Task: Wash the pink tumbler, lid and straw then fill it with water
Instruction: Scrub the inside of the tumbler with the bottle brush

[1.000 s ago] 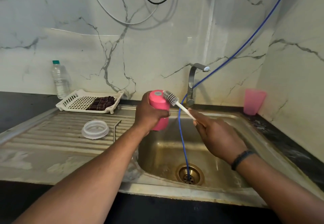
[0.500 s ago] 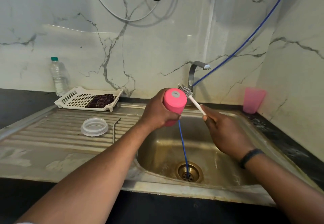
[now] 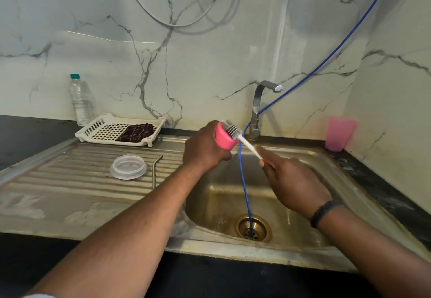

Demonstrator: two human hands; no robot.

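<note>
Fingers of our left hand point(image 3: 205, 151) are wrapping the pink tumbler point(image 3: 225, 138) above the sink point(image 3: 345, 176); our right hand point(image 3: 293, 186) is pinching the brush point(image 3: 242, 138) at its mouth. Left, lid point(image 3: 129, 166) and straw point(image 3: 154, 169) are lying on the drainboard point(image 3: 70, 181).

White marble-veined wall point(image 3: 210, 64), steel sink point(image 3: 345, 181) in black counter point(image 3: 28, 134), cables point(image 3: 186, 18) hanging overhead.

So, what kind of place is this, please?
Most likely a home kitchen. A steel sink with a tap is set in a dark counter against marble-look walls, and a dish tray stands on the drainboard.
</note>
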